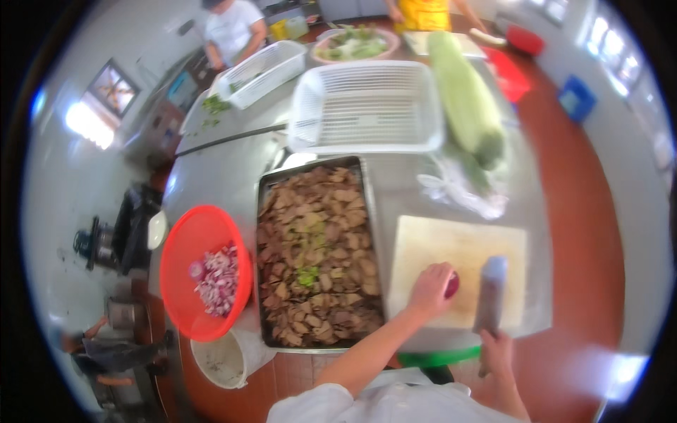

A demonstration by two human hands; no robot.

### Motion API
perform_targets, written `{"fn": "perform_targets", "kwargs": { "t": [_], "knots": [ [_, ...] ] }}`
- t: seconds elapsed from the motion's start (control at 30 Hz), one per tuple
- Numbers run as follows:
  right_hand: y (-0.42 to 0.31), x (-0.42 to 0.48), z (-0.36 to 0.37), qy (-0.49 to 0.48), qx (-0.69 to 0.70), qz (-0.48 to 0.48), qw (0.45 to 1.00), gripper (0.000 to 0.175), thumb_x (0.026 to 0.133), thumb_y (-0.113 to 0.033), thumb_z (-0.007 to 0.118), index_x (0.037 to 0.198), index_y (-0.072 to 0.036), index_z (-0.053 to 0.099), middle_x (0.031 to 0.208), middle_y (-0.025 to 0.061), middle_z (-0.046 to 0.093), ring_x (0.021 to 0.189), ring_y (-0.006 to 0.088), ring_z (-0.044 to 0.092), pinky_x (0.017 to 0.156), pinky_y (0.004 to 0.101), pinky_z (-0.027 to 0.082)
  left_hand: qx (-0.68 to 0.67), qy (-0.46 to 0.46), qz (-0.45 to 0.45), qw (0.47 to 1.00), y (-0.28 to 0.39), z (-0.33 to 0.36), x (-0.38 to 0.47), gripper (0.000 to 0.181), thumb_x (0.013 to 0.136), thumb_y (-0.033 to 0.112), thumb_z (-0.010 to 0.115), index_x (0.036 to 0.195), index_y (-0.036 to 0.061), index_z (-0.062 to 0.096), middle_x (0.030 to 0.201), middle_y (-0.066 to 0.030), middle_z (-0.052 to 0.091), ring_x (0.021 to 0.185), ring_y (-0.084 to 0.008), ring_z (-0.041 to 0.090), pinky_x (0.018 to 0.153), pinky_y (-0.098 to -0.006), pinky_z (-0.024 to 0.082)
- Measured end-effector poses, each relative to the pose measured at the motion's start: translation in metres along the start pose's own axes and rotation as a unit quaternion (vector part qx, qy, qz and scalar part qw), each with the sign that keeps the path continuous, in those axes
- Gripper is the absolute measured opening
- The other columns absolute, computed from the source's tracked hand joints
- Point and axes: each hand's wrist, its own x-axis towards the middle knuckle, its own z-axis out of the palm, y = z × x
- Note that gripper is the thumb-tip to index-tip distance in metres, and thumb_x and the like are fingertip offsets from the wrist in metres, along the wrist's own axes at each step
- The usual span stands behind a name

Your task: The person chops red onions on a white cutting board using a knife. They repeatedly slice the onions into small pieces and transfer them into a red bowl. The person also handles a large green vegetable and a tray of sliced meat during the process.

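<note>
On the pale cutting board [423, 238] at the right of the steel table, my left hand [432, 290] is closed around a red onion piece [451, 285]. My right hand [497, 349] grips the handle of a cleaver [490, 296], its broad blade over the board's right part, apart from the onion. Left of the board lies a metal tray [373, 254] filled with sliced brown meat, a few green bits on top. Chopped red onion [218, 280] sits in a red plastic basin [180, 259] beyond the tray's left side.
White plastic baskets [365, 145] [248, 100] stand at the back, beside a large pale green gourd [465, 100] and a plastic bag [460, 190]. A pink bowl of greens [320, 55] is behind them. A white bucket [254, 354] stands below the basin. Other people are around the table and at left.
</note>
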Motion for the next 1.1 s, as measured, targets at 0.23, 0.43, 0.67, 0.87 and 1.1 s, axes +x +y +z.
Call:
{"fn": "perform_targets", "kwargs": {
  "t": [0.23, 0.43, 0.67, 0.87, 1.1],
  "knots": [
    [0.047, 0.023, -0.041, 0.001, -0.132, -0.022, 0.991, 0.028, 0.091, -0.024, 0.063, 0.106, -0.002, 0.069, 0.086, 0.0227, 0.07, 0.071, 0.0327, 0.069, 0.069, 0.0446, 0.056, 0.027, 0.008, -0.047, 0.999, -0.002, 0.057, -0.028, 0.066, 0.069, 0.014, 0.088, 0.127, 0.0046, 0.058, 0.126, -0.0191, 0.058, 0.117, -0.0388, 0.057, 0.101, -0.0465, 0.049],
    [0.015, 0.007, -0.02, 0.003, -0.195, -0.196, 0.961, 0.017, 0.088, -0.021, 0.063, 0.091, -0.005, 0.066, 0.077, 0.02, 0.068, 0.071, 0.0404, 0.066, 0.064, 0.051, 0.052, -0.109, -0.019, -0.239, 0.965, 0.004, 0.02, -0.049, 0.059, 0.074, 0.006, 0.084, 0.126, 0.0011, 0.057, 0.12, -0.0164, 0.058, 0.108, -0.0306, 0.061, 0.088, -0.0368, 0.054],
    [-0.016, 0.007, 0.013, 0.006, -0.286, -0.265, 0.921, 0.012, 0.09, -0.022, 0.06, 0.089, -0.01, 0.062, 0.067, 0.0156, 0.064, 0.064, 0.0415, 0.063, 0.061, 0.0526, 0.052, -0.121, 0.009, -0.242, 0.963, -0.006, 0.028, -0.045, 0.038, 0.076, 0.002, 0.08, 0.109, 0.0003, 0.062, 0.11, -0.014, 0.06, 0.098, -0.0279, 0.063, 0.078, -0.035, 0.054],
    [-0.021, 0.007, 0.02, -0.012, -0.346, -0.221, 0.912, 0.012, 0.09, -0.019, 0.057, 0.092, -0.009, 0.063, 0.066, 0.0165, 0.064, 0.064, 0.0416, 0.064, 0.061, 0.0535, 0.051, -0.146, 0.007, -0.235, 0.961, -0.003, 0.037, -0.041, 0.036, 0.075, 0.0, 0.08, 0.106, 0.0003, 0.062, 0.108, -0.0141, 0.062, 0.093, -0.0287, 0.065, 0.079, -0.0356, 0.055],
    [-0.026, 0.021, 0.032, -0.072, -0.385, -0.174, 0.903, 0.017, 0.09, -0.018, 0.056, 0.097, -0.004, 0.065, 0.069, 0.0195, 0.066, 0.067, 0.0424, 0.067, 0.062, 0.0539, 0.051, -0.181, 0.013, -0.252, 0.95, -0.009, 0.033, -0.045, 0.035, 0.075, -0.001, 0.079, 0.106, 0.0003, 0.062, 0.106, -0.0149, 0.062, 0.091, -0.0293, 0.067, 0.08, -0.0368, 0.056]
  ]
}}
